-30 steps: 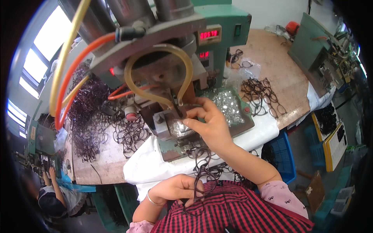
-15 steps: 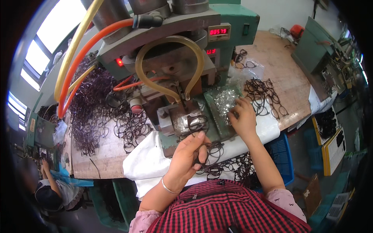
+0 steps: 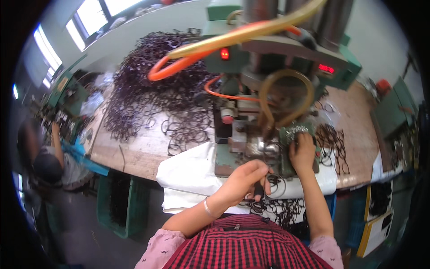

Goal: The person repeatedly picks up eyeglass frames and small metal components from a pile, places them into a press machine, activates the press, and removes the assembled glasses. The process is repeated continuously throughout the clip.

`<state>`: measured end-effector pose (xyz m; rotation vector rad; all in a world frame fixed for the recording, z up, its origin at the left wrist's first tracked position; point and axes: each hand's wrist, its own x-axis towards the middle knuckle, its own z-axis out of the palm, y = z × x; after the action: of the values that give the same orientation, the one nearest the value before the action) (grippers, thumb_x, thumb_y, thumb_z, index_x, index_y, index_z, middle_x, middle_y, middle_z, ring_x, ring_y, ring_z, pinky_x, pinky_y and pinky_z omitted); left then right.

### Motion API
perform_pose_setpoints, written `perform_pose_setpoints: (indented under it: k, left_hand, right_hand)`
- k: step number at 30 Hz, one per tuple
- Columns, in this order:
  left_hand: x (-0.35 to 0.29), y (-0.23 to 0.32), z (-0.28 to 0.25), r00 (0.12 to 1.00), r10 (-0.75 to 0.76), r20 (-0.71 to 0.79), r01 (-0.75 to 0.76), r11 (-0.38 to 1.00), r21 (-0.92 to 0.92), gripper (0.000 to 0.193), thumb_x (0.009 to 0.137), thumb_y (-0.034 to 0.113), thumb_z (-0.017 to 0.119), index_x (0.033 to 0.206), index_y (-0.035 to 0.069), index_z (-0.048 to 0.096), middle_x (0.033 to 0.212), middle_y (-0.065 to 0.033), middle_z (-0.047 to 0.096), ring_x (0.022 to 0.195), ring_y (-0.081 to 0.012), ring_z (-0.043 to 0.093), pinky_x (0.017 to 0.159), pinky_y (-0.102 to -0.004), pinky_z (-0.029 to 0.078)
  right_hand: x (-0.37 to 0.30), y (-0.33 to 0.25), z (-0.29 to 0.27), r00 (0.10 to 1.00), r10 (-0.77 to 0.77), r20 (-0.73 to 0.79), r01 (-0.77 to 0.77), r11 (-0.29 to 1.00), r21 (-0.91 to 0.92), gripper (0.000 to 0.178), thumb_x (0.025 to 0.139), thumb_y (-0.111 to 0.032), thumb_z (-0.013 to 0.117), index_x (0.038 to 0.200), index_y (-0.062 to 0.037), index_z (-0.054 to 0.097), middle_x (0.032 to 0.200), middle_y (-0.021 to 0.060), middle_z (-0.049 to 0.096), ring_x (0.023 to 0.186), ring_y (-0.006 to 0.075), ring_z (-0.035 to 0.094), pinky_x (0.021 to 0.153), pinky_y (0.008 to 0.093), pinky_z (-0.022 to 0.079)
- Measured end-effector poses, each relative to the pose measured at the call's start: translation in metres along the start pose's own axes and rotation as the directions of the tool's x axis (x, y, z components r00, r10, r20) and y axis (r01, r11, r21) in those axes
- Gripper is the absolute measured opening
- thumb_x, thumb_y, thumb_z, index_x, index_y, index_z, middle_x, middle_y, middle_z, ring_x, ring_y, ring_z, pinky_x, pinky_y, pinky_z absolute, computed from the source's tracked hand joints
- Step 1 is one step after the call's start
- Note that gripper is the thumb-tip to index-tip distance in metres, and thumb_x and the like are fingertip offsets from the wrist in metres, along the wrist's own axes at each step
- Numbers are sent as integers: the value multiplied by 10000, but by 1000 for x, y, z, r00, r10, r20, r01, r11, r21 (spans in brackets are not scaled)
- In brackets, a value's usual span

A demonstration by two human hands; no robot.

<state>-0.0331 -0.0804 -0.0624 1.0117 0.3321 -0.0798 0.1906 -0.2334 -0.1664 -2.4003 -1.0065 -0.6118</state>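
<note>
My left hand [image 3: 245, 179], fingers closed, grips a dark eyeglass frame [image 3: 277, 186] just in front of the press. The frame's round rims show beyond my fingertips, close to the shiny metal fixture [image 3: 260, 147] under the press head. My right hand [image 3: 303, 153] is lowered at the green tray [image 3: 286, 165] of small silvery pieces [image 3: 296, 129]. Its fingers are bent together, and anything between them is too small to make out. The press [image 3: 254, 76] stands over the fixture, with a looped yellowish hose [image 3: 286, 74] and orange tubing.
A big heap of dark eyeglass frames [image 3: 161, 67] covers the table's left side; another pile [image 3: 330, 142] lies right of the tray. White cloth [image 3: 188, 168] hangs over the front edge. A green bin [image 3: 107, 208] stands below left. A co-worker [image 3: 51, 163] sits at the far left.
The view has swung left, so the press and both hands appear farther right and lower. My left hand still holds the eyeglass frame; my right hand is still at the tray.
</note>
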Motion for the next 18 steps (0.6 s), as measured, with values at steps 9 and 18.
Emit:
perform_pose_setpoints:
  k: [9, 18]
  left_hand:
    - [-55, 48, -144, 476, 804, -355, -57, 431, 900, 73, 908, 42, 646, 903, 13, 713, 798, -49, 683, 712, -142, 640, 652, -270, 505]
    - [-22, 33, -270, 840, 462, -286, 264, 112, 958, 201, 694, 0, 730, 881, 74, 742, 1017, -109, 629, 926, -318, 635, 820, -365, 530]
  right_hand:
    - [-7, -9, -21, 983, 165, -83, -141, 960, 242, 102, 834, -107, 706, 912, -41, 715, 903, 152, 691, 833, 335, 644, 752, 399, 503]
    - [-11, -8, -25, 964, 262, -40, -245, 938, 245, 128, 824, -94, 714, 938, -42, 742, 830, 134, 665, 788, 306, 628, 732, 389, 487]
